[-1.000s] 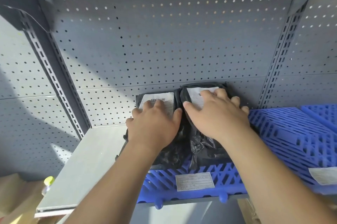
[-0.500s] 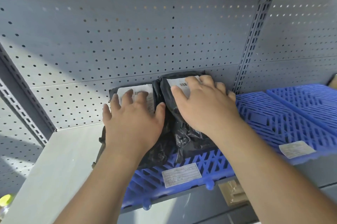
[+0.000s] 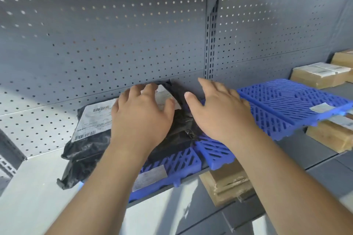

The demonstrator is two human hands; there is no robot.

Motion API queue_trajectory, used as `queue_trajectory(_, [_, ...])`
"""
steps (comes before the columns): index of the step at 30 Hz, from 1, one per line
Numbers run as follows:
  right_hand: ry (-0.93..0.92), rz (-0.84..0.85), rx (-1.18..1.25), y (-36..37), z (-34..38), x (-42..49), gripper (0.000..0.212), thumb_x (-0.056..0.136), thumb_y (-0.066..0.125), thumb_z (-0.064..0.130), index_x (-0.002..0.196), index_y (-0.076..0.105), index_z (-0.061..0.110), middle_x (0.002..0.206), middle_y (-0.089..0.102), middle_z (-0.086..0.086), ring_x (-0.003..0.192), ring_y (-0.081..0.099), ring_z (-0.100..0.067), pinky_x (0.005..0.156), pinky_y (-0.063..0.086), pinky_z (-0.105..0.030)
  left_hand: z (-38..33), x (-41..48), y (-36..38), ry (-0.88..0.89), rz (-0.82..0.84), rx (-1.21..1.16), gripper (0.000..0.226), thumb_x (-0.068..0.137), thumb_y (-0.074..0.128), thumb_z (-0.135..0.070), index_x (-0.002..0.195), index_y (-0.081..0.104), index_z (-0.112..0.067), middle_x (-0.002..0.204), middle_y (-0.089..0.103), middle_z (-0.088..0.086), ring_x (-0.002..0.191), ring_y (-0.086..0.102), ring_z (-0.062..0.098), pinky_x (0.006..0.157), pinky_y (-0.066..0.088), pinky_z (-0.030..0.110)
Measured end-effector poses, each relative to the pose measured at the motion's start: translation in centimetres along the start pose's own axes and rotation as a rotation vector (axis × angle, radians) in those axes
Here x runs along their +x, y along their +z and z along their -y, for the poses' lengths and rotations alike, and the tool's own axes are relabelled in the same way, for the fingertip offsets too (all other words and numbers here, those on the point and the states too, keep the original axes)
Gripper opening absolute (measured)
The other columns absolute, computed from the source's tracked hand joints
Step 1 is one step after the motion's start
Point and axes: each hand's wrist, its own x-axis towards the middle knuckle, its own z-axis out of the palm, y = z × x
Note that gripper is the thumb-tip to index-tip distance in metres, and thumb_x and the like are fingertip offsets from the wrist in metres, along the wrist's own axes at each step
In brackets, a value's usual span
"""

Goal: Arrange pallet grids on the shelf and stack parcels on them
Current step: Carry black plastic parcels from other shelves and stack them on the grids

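Note:
Two black plastic parcels with white labels lie side by side at the back of the grey shelf (image 3: 28, 187). The left parcel (image 3: 89, 129) hangs partly off the blue pallet grid (image 3: 175, 164) under them. My left hand (image 3: 141, 118) lies flat with spread fingers on the right parcel (image 3: 179, 118), covering most of its label. My right hand (image 3: 217, 110) is open just right of that parcel, over the grid, its fingers reaching the pegboard back wall. More blue pallet grids (image 3: 294, 101) lie to the right along the shelf.
Brown cardboard boxes (image 3: 321, 76) stand at the far right of the shelf, and others (image 3: 328, 135) sit under the right grids. A wrapped box (image 3: 227, 183) shows below the shelf edge. A slotted upright (image 3: 209, 43) divides the pegboard wall.
My left hand moved from the left parcel onto the right one, uncovering the left label. My right hand slid off the right parcel to the grid beside it. The view swung right.

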Motion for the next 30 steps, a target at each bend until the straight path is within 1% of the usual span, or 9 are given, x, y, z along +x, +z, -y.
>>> queue_trajectory(2, [0.03, -0.007, -0.011, -1.1, -2.8, -0.9, 0.069, 0.095, 0.021, 0.071, 0.156, 0.015, 0.039, 0.165, 0.021, 0.004, 0.149, 0.02, -0.033, 0.116, 0.02, -0.062, -2.9, -0.7, 0.7, 0.054, 0.0, -0.007, 0.06, 0.093, 0.043, -0.063, 0.143, 0.048, -0.029, 0.145, 0.05, 0.004, 0.139, 0.038, 0.03, 0.113, 0.031, 0.05])
queue_trajectory(7, [0.163, -0.042, -0.004, -4.5, -11.7, -3.8, 0.068, 0.096, 0.022, 0.07, 0.157, 0.015, 0.039, 0.167, 0.017, 0.006, 0.151, 0.016, -0.03, 0.116, 0.019, -0.062, -11.4, -3.5, 3.6, 0.185, 0.061, -0.005, 0.059, 0.093, 0.048, -0.061, 0.14, 0.051, -0.025, 0.144, 0.052, 0.003, 0.137, 0.04, 0.029, 0.11, 0.032, 0.048])
queue_trajectory(11, [0.261, -0.08, -0.002, -7.3, -19.1, -6.6, 0.068, 0.097, 0.023, 0.069, 0.157, 0.013, 0.04, 0.167, 0.012, 0.008, 0.152, 0.014, -0.03, 0.117, 0.019, -0.061, -18.7, -6.4, 6.2, 0.281, 0.126, -0.03, 0.06, 0.094, 0.047, -0.059, 0.144, 0.046, -0.026, 0.148, 0.047, 0.002, 0.138, 0.038, 0.028, 0.111, 0.031, 0.046])
queue_trajectory(16, [0.385, -0.188, -0.032, -11.0, -27.9, -11.1, 0.06, 0.1, 0.022, 0.062, 0.154, 0.023, 0.037, 0.164, 0.024, 0.008, 0.147, 0.025, -0.027, 0.114, 0.025, -0.056, -28.1, -10.7, 9.9, 0.417, 0.194, -0.094, 0.061, 0.094, 0.048, -0.059, 0.146, 0.045, -0.027, 0.148, 0.049, 0.002, 0.137, 0.041, 0.028, 0.107, 0.036, 0.046])
queue_trajectory(18, [0.45, -0.23, -0.038, -12.3, -31.3, -13.0, 0.058, 0.1, 0.024, 0.06, 0.153, 0.025, 0.036, 0.162, 0.028, 0.009, 0.146, 0.026, -0.026, 0.113, 0.025, -0.056, -31.5, -12.5, 11.5, 0.48, 0.228, -0.103, 0.06, 0.094, 0.049, -0.058, 0.145, 0.045, -0.026, 0.145, 0.051, 0.002, 0.135, 0.043, 0.029, 0.106, 0.036, 0.046])
queue_trajectory(21, [0.564, -0.253, -0.045, -13.6, -36.1, -15.8, 0.057, 0.1, 0.026, 0.06, 0.152, 0.026, 0.037, 0.161, 0.029, 0.009, 0.147, 0.025, -0.027, 0.114, 0.023, -0.06, -36.5, -15.0, 13.8, 0.578, 0.306, -0.108, 0.059, 0.094, 0.05, -0.056, 0.144, 0.046, -0.024, 0.143, 0.052, 0.003, 0.132, 0.045, 0.03, 0.105, 0.037, 0.047])
queue_trajectory(25, [0.686, -0.308, -0.079, -14.8, -41.8, -19.0, 0.056, 0.1, 0.03, 0.06, 0.15, 0.028, 0.037, 0.159, 0.031, 0.01, 0.146, 0.026, -0.024, 0.112, 0.025, -0.057, -42.4, -17.7, 16.5, 0.723, 0.371, -0.132, 0.051, 0.094, 0.051, -0.052, 0.135, 0.052, -0.022, 0.133, 0.057, 0.005, 0.124, 0.051, 0.031, 0.1, 0.04, 0.046])
queue_trajectory(30, [0.836, -0.327, -0.105, -15.8, -48.3, -21.4, 0.06, 0.1, 0.033, 0.058, 0.154, 0.022, 0.035, 0.162, 0.026, 0.009, 0.148, 0.022, -0.024, 0.116, 0.019, -0.059, -48.7, -19.9, 20.4, 0.856, 0.444, -0.202, 0.042, 0.094, 0.051, -0.051, 0.127, 0.055, -0.025, 0.124, 0.059, -0.001, 0.118, 0.053, 0.027, 0.092, 0.042, 0.044])
